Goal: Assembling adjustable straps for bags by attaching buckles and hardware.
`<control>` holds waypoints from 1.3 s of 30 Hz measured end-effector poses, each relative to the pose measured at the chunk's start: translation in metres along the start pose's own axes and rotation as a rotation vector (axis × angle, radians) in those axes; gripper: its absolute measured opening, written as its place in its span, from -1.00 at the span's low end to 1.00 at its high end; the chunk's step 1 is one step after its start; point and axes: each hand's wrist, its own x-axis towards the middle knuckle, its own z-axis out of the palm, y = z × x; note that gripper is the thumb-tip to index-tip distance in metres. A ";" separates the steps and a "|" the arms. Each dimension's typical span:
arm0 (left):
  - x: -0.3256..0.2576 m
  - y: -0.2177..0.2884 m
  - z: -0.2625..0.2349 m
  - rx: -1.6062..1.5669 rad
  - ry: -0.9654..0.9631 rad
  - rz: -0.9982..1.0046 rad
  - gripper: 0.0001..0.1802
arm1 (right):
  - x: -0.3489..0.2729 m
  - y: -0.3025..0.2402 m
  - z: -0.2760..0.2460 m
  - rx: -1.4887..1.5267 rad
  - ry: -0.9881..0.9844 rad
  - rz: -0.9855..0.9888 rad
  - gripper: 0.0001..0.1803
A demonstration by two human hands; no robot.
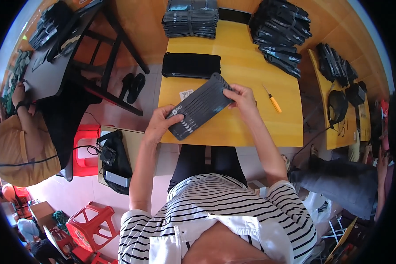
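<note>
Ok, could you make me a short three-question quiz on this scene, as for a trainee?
1. True or false: the left hand and right hand both hold the dark pack.
2. What lies on the table to the right of the right hand? a) scissors b) yellow-handled tool c) a cup
3. Fill in: the black pouch lies to the ___ of that tool.

Key: 1 true; 2 b; 3 left.

On the yellow table (268, 130) lie black bundles (190, 24), a black pouch (191, 65) and a yellow-handled tool (275, 104).
</note>
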 end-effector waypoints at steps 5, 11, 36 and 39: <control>0.052 0.002 -0.031 0.139 0.214 0.223 -0.76 | 0.023 0.018 -0.006 -0.138 -0.021 -0.050 -0.90; 0.129 0.036 -0.051 0.489 0.418 0.413 -0.61 | 0.071 0.022 0.010 -0.167 0.178 -0.223 -0.73; 0.180 0.030 0.001 1.388 0.552 0.815 -0.53 | 0.110 0.005 0.041 -0.975 0.343 -0.868 -0.54; 0.188 0.006 0.004 1.439 0.467 0.736 -0.47 | 0.123 0.030 0.044 -1.249 0.247 -0.859 -0.49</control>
